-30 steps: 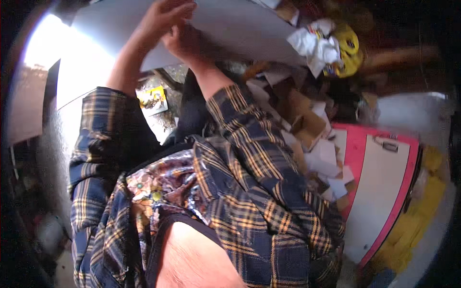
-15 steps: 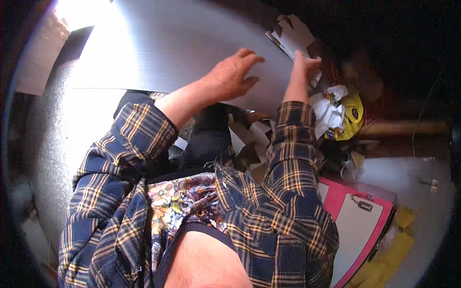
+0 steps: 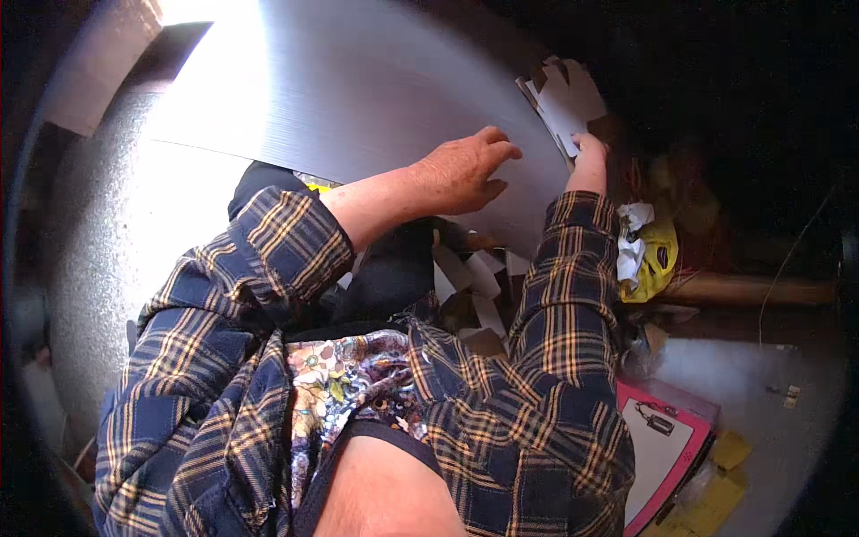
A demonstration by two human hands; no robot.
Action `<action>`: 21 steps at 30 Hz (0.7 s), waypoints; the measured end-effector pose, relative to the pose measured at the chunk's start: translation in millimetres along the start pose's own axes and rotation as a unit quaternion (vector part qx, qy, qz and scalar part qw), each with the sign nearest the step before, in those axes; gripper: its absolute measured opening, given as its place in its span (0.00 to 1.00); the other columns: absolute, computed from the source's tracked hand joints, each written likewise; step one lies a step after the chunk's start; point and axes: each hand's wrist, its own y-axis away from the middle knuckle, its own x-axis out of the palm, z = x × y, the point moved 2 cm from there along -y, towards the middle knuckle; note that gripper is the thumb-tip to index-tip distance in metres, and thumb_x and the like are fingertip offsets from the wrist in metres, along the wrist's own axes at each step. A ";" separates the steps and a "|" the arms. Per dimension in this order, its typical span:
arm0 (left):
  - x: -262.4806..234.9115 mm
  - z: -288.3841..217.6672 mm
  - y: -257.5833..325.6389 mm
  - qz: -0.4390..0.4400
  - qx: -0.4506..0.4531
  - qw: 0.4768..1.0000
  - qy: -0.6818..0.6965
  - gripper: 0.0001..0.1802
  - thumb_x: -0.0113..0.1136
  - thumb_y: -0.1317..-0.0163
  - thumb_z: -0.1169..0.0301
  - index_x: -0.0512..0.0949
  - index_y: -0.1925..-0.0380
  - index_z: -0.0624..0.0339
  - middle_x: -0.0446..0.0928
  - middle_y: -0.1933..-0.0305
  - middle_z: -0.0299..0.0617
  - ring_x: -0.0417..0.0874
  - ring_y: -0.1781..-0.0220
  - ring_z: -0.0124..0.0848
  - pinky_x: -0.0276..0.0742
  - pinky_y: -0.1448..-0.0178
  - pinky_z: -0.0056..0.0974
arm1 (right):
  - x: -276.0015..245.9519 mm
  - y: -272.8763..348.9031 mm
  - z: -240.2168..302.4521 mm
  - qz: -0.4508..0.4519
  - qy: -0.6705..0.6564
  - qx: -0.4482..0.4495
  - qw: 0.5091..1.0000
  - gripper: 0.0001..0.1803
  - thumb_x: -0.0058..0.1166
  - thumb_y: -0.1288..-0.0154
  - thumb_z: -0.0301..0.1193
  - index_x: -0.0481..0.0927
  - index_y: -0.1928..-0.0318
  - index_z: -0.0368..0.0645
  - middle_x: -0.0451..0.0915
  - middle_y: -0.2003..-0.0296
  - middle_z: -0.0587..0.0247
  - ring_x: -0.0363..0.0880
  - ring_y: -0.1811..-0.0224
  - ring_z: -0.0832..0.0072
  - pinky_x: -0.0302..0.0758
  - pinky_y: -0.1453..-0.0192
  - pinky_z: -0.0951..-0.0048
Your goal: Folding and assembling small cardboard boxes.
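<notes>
My left hand point(image 3: 465, 172) is above the grey tabletop point(image 3: 376, 80) with nothing in it, thumb and fingers apart and loosely curved. At the table's right edge lies a stack of white and grey-brown cut cardboard pieces point(image 3: 565, 100), some with notched flaps. My right hand point(image 3: 588, 152) is closed on the near end of this stack, the thumb along its edge; the other fingers are mostly hidden.
Below the table edge, by my dark-trousered legs, lie several loose cardboard pieces point(image 3: 479, 273). To the right are a yellow plastic bag point(image 3: 660, 259) with white crumpled paper and a pink-framed white board point(image 3: 658, 447). A wooden pole point(image 3: 752, 289) lies beyond.
My right hand has closed on the near end of the cardboard stack. My left hand stays open over the tabletop, a little further right. The whole view has shifted slightly.
</notes>
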 end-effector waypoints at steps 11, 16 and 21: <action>-55.7 55.0 -31.5 -0.263 -0.070 0.962 -0.025 0.23 0.58 0.43 0.69 0.70 0.46 0.61 0.71 0.46 0.56 0.77 0.48 0.49 0.74 0.44 0.45 | -20.5 203.7 36.3 0.086 -0.179 -0.288 0.937 0.18 0.51 0.47 0.20 0.72 0.53 0.38 0.76 0.56 0.56 0.77 0.56 0.60 0.76 0.50 0.58; -65.6 68.7 -38.6 -0.241 -0.124 0.937 0.220 0.29 0.60 0.45 0.67 0.68 0.41 0.58 0.76 0.52 0.49 0.80 0.54 0.34 0.77 0.48 0.39 | 7.1 226.3 -1.3 0.196 -0.302 -0.253 0.898 0.21 0.50 0.45 0.23 0.72 0.47 0.41 0.76 0.52 0.54 0.76 0.51 0.59 0.73 0.44 0.58; -78.2 40.0 -32.9 -0.259 -0.110 0.944 0.173 0.25 0.59 0.42 0.63 0.72 0.44 0.59 0.77 0.52 0.46 0.80 0.54 0.33 0.77 0.48 0.38 | 20.0 189.7 -45.9 0.276 -0.380 -0.276 0.839 0.25 0.50 0.46 0.26 0.71 0.45 0.37 0.73 0.47 0.51 0.72 0.45 0.58 0.71 0.40 0.55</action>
